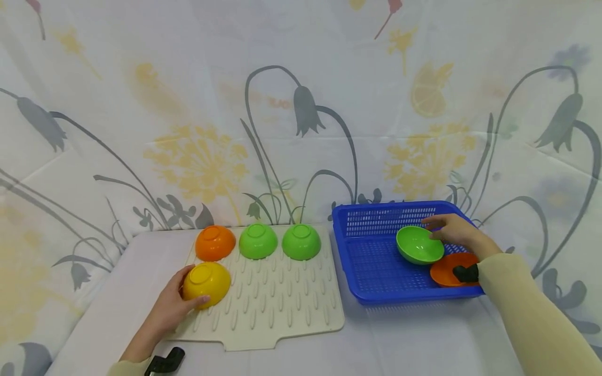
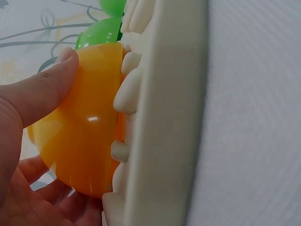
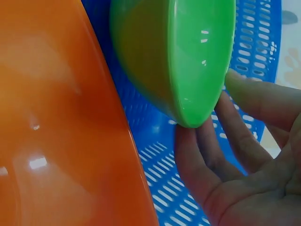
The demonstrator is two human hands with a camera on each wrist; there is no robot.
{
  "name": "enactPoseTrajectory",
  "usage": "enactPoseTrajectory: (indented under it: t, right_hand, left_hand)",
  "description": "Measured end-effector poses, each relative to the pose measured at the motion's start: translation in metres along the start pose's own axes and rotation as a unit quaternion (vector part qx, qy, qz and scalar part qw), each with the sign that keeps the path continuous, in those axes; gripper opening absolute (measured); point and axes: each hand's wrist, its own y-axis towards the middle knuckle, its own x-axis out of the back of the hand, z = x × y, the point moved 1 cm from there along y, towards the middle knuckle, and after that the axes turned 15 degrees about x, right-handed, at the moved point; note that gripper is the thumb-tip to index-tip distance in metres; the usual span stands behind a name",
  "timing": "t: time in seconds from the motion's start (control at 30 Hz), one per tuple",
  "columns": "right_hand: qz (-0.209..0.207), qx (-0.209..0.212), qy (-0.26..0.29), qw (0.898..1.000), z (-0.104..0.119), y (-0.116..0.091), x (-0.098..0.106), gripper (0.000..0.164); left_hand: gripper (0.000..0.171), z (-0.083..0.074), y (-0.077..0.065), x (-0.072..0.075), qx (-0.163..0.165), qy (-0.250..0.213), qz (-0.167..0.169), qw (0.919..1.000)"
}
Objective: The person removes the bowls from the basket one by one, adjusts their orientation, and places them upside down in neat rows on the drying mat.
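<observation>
My left hand [image 1: 170, 301] grips a yellow bowl [image 1: 207, 284] that stands upside down at the front left of a ribbed cream draining mat [image 1: 287, 308]. In the left wrist view, its thumb lies along the upper side of the bowl and the fingers curl round the lower side. On the right, a green bowl [image 1: 416, 248] sits open side up in a blue mesh basket [image 1: 371, 297]. My right hand [image 1: 453, 230] is at its far right rim, fingers extended and spread. Fingertips come right to the rim in the right wrist view, partly hidden behind it.
Along the mat's back edge stand an upturned orange bowl [image 1: 215, 243] and two upturned green ones. An orange plate [image 1: 449, 269] lies in the basket's front right corner, partly under my right wrist. Behind everything hangs a flower-printed cloth [image 1: 282, 172].
</observation>
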Motion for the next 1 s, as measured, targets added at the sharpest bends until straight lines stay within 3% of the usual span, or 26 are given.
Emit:
enactPoseTrajectory:
  t: [0.5,1.0]
  right_hand:
    - [0.013,-0.051,-0.016,0.999,-0.003,0.001,0.0,0.047]
    - [0.001,-0.032,0.009,0.999,0.019,-0.005,0.0,0.041]
  left_hand:
    - [0.105,0.001,0.0,0.001,0.01,0.0,0.008,0.9999]
    - [0.108,-0.003,-0.001,0.001,0.015,0.026,-0.004,0.9996]
